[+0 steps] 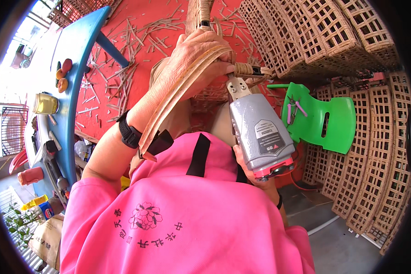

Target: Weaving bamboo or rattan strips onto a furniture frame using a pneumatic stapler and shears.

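Observation:
My left hand (198, 57) is closed around a flat rattan strip (178, 89) at the joint of a wicker frame (199, 13). The strip's long tail loops back over my forearm toward my lap. Below the joint, my right hand (253, 176) holds a grey staple gun (262, 128) with a red end, mostly hiding my fingers. Its narrow metal nose points up at the frame, close to my left fingertips. A short bar wrapped in rattan (247, 69) runs off to the right of that spot. Whether the nose touches the frame I cannot tell.
Woven rattan panels (301, 34) stand stacked on the right. Pink-handled pliers (297, 109) lie on a green plastic chair (329, 114). At left is a blue table (73, 91) with a jar (45, 104) and fruit (65, 67). Rattan scraps (123, 55) litter the red floor.

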A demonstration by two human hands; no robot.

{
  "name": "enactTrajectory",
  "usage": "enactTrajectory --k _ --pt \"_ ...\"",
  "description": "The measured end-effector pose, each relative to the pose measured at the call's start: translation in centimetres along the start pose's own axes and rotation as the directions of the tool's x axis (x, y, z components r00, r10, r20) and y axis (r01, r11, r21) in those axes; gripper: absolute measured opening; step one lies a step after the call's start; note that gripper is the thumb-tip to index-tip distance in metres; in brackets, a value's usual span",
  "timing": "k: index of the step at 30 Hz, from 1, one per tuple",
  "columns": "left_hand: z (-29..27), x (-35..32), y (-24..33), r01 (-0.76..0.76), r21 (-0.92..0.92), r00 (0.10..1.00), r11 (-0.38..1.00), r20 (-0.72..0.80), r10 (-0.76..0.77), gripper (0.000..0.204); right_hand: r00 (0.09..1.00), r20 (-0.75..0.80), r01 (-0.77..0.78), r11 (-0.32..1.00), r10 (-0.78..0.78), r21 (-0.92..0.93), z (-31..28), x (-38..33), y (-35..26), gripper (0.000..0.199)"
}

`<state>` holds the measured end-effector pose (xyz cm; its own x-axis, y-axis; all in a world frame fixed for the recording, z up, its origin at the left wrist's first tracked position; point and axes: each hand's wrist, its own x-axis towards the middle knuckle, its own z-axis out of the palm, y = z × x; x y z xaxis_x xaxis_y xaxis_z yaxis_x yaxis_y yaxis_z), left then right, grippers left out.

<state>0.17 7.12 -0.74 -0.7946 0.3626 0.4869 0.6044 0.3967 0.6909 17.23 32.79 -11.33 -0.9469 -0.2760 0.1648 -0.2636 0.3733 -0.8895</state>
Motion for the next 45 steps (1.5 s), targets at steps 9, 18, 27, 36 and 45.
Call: enactTrajectory --k 9,18,27,36,45 --pt "0.0 -0.2 0.1 -0.009 0.045 1.000 0.999 -0.007 0.009 0.016 0.994 -0.052 0.097 0.993 -0.100 -0.066 0.1 0.7 -1.1 0.033" --pt "0.2 0.0 0.0 -0.067 0.082 0.997 0.994 -0.041 0.070 0.014 0.994 -0.056 0.093 0.994 -0.096 -0.064 0.2 1.1 -1.4 0.032" --pt "0.2 0.1 0.4 -0.042 0.045 0.998 0.998 -0.047 0.045 0.012 0.994 -0.072 0.083 0.995 -0.087 -0.062 0.4 1.0 -1.7 0.032" --pt "-0.1 0.3 -0.5 -0.141 0.074 0.988 0.987 -0.059 0.145 0.014 0.994 -0.097 0.049 0.998 -0.052 -0.035 0.7 1.7 -2.2 0.032" --pt "-0.8 0.1 0.0 -0.063 -0.087 0.998 0.994 0.002 0.063 0.017 0.988 -0.154 -0.019 1.000 0.022 0.022 1.7 3.9 -2.8 0.032"
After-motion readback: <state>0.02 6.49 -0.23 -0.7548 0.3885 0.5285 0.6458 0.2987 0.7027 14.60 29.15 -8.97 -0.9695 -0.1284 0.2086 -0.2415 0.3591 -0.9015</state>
